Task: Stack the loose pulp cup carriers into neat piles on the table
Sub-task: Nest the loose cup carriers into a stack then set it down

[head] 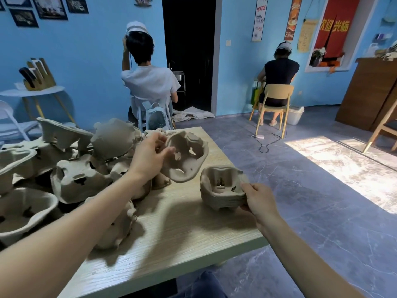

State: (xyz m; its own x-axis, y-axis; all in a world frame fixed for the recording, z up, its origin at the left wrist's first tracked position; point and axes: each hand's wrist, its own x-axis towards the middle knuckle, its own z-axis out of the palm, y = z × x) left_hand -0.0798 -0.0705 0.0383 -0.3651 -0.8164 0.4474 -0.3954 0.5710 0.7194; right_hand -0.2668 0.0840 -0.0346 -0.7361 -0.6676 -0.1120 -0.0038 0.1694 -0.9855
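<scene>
So the neat pile of carriers sits near the right edge of the tabletop, several pulp trays nested into one another with the cup wells facing up. Our right hand grips it at its right side, thumb on the rim and fingers curled round the wall below. Just beside it, up and to the left, we've got a single loose carrier held in the air, tilted so its open side faces us. Our left hand pinches it by the left rim, thumb in front and fingers behind. The two aren't touching; the loose one hangs just above and behind the pile.

Left of all that is the messy heap of carriers, dumped every which way, some upside down, some on their sides, covering the whole left half of the tabletop.

Further out, two people sit with their backs to us: one in a white shirt right behind the tabletop, with a backpack hung on the chair, and one in dark clothes on a wooden chair by the blue wall.
</scene>
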